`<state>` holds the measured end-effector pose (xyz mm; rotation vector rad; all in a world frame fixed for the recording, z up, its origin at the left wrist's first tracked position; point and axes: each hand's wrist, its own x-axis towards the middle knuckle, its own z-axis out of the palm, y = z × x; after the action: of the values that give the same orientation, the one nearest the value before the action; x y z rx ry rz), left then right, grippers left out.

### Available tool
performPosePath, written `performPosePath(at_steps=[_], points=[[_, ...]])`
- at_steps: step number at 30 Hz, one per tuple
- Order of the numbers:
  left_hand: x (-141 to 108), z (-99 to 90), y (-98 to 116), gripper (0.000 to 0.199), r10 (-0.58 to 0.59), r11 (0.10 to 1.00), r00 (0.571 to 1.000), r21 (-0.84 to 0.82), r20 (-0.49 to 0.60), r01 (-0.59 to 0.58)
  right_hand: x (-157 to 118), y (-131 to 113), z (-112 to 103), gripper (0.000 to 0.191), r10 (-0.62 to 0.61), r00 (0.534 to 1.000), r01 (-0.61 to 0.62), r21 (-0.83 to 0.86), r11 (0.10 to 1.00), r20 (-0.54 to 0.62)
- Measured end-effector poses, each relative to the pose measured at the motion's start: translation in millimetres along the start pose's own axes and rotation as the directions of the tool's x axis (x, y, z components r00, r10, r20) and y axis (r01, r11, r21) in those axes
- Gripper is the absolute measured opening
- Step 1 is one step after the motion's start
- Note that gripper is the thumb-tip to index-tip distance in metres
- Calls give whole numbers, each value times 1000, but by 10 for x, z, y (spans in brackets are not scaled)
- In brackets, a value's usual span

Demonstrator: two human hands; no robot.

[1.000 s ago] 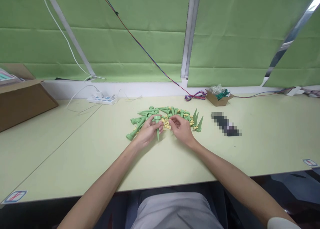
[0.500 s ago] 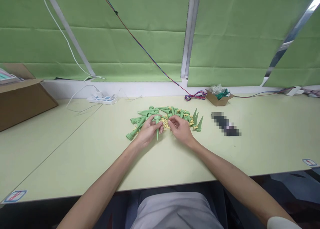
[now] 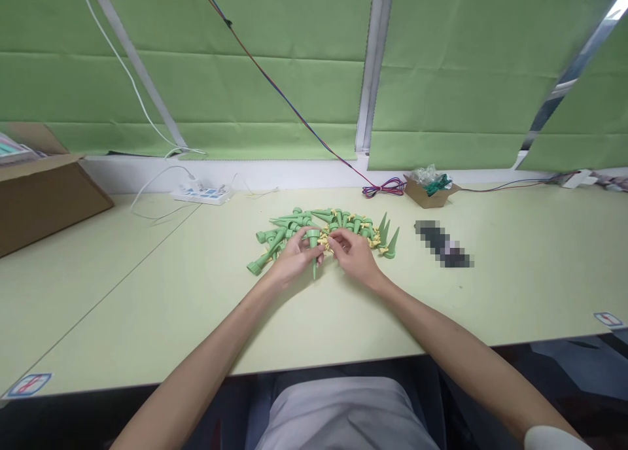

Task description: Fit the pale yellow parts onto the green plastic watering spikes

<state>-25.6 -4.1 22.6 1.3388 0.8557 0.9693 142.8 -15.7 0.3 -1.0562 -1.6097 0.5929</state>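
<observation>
My left hand [image 3: 293,261] is closed round a green watering spike [image 3: 314,248], held upright with its round cap on top and its tip pointing down. Just to the right, my right hand [image 3: 356,257] makes a pinch, thumb against forefinger. Whatever is between those fingertips is too small to tell apart from the yellow pieces behind. Beyond both hands lies a pile of green watering spikes [image 3: 282,234], partly hidden by my fingers. Small yellow valve pieces [image 3: 375,236] are mixed in with them. A few loose spikes [image 3: 391,244] lie at the pile's right end.
A small cardboard box [image 3: 426,196] with clear and green plastic stands at the back, near a coiled red-blue cable [image 3: 383,188]. A blurred dark item [image 3: 443,244] lies to the right. Back left are a white power strip [image 3: 202,193] and a large cardboard box [image 3: 49,205].
My left hand has shifted slightly right with the green watering spike, bringing it closer to my right hand. My right hand stays pinched in nearly the same place.
</observation>
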Motion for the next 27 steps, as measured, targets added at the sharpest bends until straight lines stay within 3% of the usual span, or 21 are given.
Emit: performPosePath(at_steps=[10, 27], points=[[-2, 14, 34, 53, 52, 996, 996, 69, -68, -47, 2, 18, -1, 19, 0, 1000, 0, 22, 1000, 14], [-24, 33, 76, 51, 104, 979, 993, 179, -48, -94, -3, -46, -16, 26, 39, 998, -42, 58, 997, 57]])
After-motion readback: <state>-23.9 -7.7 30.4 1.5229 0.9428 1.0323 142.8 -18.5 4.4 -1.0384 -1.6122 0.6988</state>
